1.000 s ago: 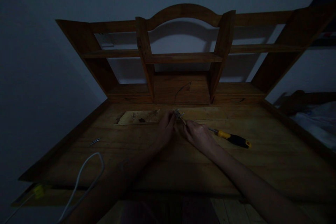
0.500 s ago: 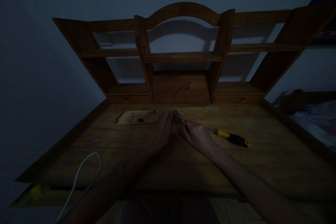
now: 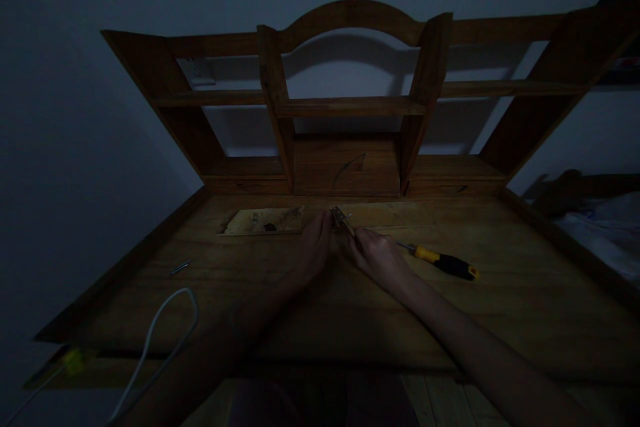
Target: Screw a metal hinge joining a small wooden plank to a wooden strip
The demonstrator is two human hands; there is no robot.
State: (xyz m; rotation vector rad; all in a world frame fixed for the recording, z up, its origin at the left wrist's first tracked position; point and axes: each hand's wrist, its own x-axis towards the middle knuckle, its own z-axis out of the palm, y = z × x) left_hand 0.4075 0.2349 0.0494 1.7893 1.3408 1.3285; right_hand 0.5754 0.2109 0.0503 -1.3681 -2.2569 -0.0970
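My right hand (image 3: pixel 374 252) is closed round the slim, light-coloured shaft of a small metal-ended tool (image 3: pixel 341 215), its exact kind too dark to make out. The tool's head points up and left, over the wooden desktop. My left hand (image 3: pixel 315 243) lies beside that head, its fingers pressed together at the tip. What they pinch, if anything, is hidden. A thin bright metal pin (image 3: pixel 349 215) shows by the head. To the right of my right hand rests a screwdriver (image 3: pixel 445 262) with a yellow and black handle, its shaft pointing toward that hand.
Behind stands a wooden shelf unit (image 3: pixel 350 107) against the wall. A pale, damaged wood strip (image 3: pixel 263 220) lies left of my hands. Small metal rods (image 3: pixel 181 267) and a looped white cable (image 3: pixel 150 337) are at the left. The wooden desktop (image 3: pixel 500 307) has raised side edges.
The view has shifted very slightly. Both hands and the small tool keep nearly the same place, and the screwdriver lies as before.
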